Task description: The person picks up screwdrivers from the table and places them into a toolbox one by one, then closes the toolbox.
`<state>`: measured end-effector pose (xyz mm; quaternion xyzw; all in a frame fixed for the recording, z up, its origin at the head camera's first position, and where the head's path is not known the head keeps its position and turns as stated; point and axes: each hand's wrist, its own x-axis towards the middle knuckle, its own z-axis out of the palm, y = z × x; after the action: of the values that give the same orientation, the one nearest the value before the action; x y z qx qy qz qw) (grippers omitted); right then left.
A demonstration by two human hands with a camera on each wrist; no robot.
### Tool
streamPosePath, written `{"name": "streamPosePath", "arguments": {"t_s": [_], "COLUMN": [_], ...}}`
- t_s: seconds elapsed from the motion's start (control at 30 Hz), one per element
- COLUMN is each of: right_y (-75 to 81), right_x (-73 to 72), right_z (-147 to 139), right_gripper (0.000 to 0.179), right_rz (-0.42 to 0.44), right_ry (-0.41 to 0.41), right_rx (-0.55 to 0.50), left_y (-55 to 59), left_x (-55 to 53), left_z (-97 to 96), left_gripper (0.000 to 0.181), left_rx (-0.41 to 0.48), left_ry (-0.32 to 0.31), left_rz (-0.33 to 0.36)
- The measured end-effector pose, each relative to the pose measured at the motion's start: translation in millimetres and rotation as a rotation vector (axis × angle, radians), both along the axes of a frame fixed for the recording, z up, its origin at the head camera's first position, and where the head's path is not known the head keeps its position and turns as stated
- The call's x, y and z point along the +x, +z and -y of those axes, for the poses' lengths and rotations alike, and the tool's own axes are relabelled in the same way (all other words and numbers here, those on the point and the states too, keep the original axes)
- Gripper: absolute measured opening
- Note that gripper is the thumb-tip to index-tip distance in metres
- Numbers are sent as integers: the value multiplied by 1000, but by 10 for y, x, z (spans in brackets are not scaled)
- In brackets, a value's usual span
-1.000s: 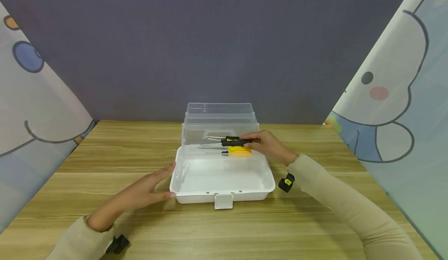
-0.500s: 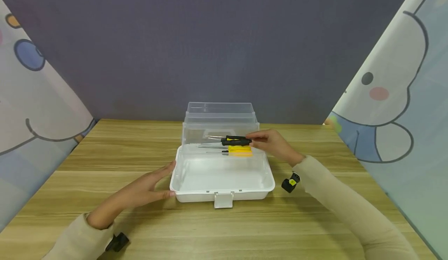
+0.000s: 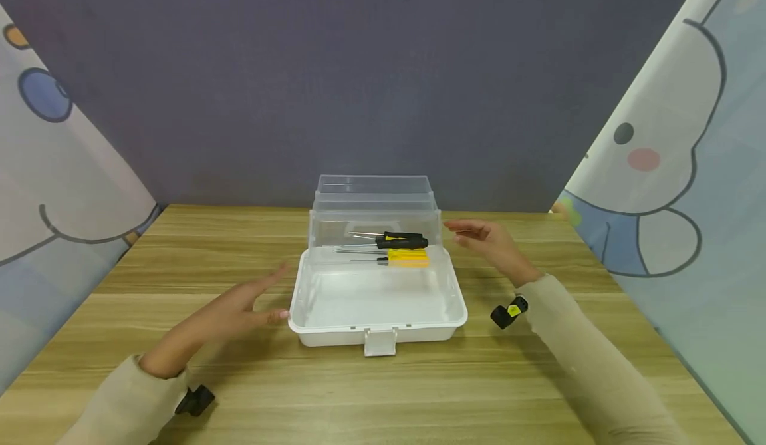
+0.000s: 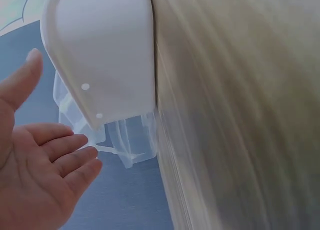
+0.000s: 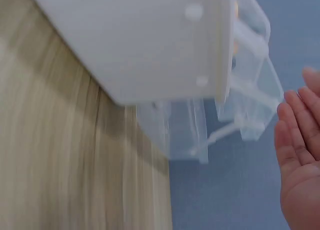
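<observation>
A white box [image 3: 378, 334] stands on the table with its clear lid and trays [image 3: 374, 199] swung up at the back. Several screwdrivers lie side by side in a clear tray: black-handled screwdrivers [image 3: 402, 243] behind, yellow-handled screwdrivers [image 3: 408, 257] in front. Just off the box's left side is my left hand [image 3: 236, 308], its fingers and thumb spread and holding nothing; in the left wrist view its palm [image 4: 37, 175] shows bare. My right hand [image 3: 487, 245] hovers right of the trays, apart from them, fingers extended and nothing in it.
The wooden table [image 3: 335, 398] stretches round the box on all sides. A dark grey panel [image 3: 371, 86] rises behind it, and cartoon-printed sheets [image 3: 652, 159] flank both sides. A white latch [image 3: 380, 343] hangs at the box's front.
My right hand has let go of a black-handled screwdriver in the tray and drawn back to the right. My left hand has slid slightly left, off the box's side.
</observation>
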<state>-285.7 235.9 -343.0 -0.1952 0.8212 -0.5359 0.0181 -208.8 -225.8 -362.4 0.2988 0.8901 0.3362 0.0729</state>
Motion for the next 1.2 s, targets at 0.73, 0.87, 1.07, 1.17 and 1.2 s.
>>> {"name": "streamPosePath", "arguments": {"t_s": [0.73, 0.87, 1.07, 1.17, 1.2], "right_y": [-267, -273, -313, -333, -336], "right_x": [-42, -80, -152, -173, -178], "right_z": [-258, -228, -192, -192, -193], "right_gripper": [68, 69, 74, 75, 75], "right_rz": [235, 238, 262, 270, 274], "right_ry": [242, 283, 376, 391, 393], "right_rx": [47, 55, 37, 37, 37], "left_y": [-177, -230, -258, -260, -260], "left_x": [-641, -726, -813, -830, -834], "left_z": [35, 51, 37, 27, 24], "left_gripper": [75, 75, 77, 79, 80], "left_rx": [335, 338, 345, 332, 329], "left_ry": [-129, -163, -224, -214, -207], "left_rz": [323, 330, 365, 393, 402]}}
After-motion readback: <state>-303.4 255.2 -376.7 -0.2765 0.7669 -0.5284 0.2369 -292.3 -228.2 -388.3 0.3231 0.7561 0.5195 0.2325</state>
